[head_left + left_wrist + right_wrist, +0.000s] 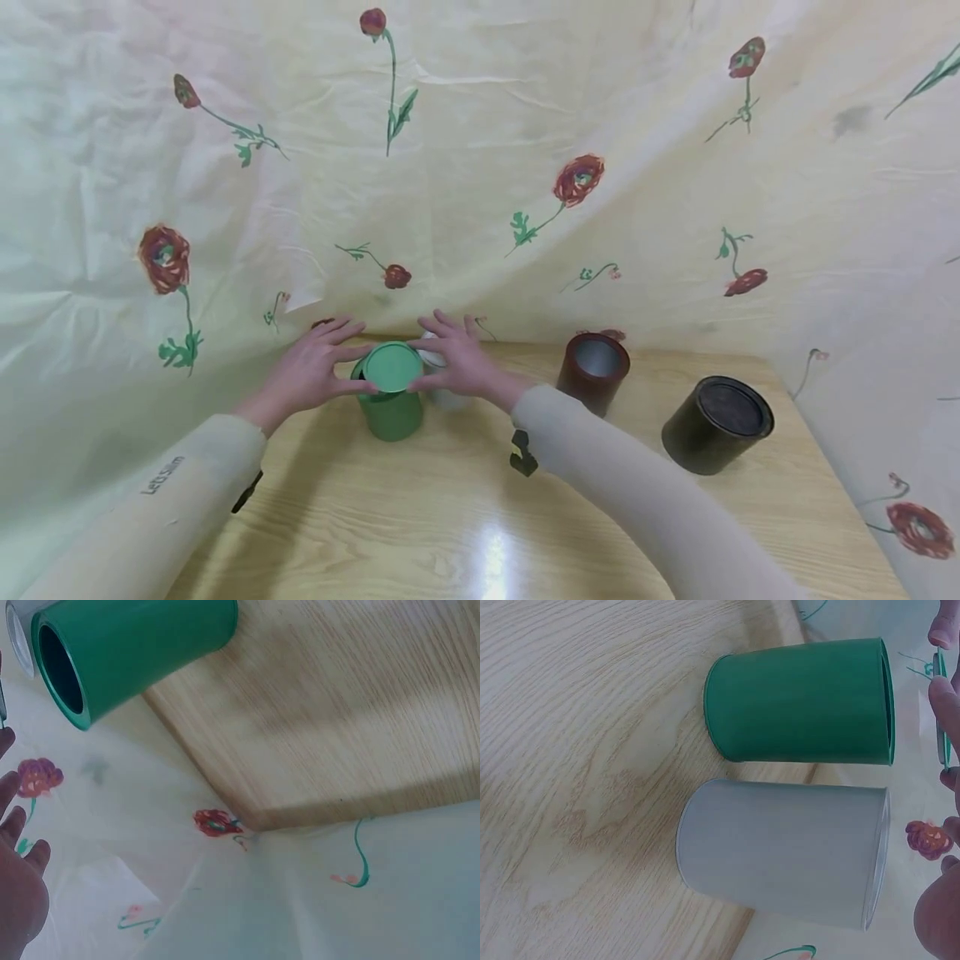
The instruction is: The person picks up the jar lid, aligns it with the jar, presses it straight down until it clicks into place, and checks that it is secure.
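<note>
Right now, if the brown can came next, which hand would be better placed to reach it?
Probably the right hand: it is clearly nearer the brown can, while the left hand is on the lid's far side. Both hands hold the lid, though, so the right would likely need to let go first.

We look at a screened-off spot: a wood-grain tabletop (412, 508) backed and flanked by creased, flower-printed sheeting (472, 125). Whether it belongs to a home or a workplace, we cannot tell.
</note>
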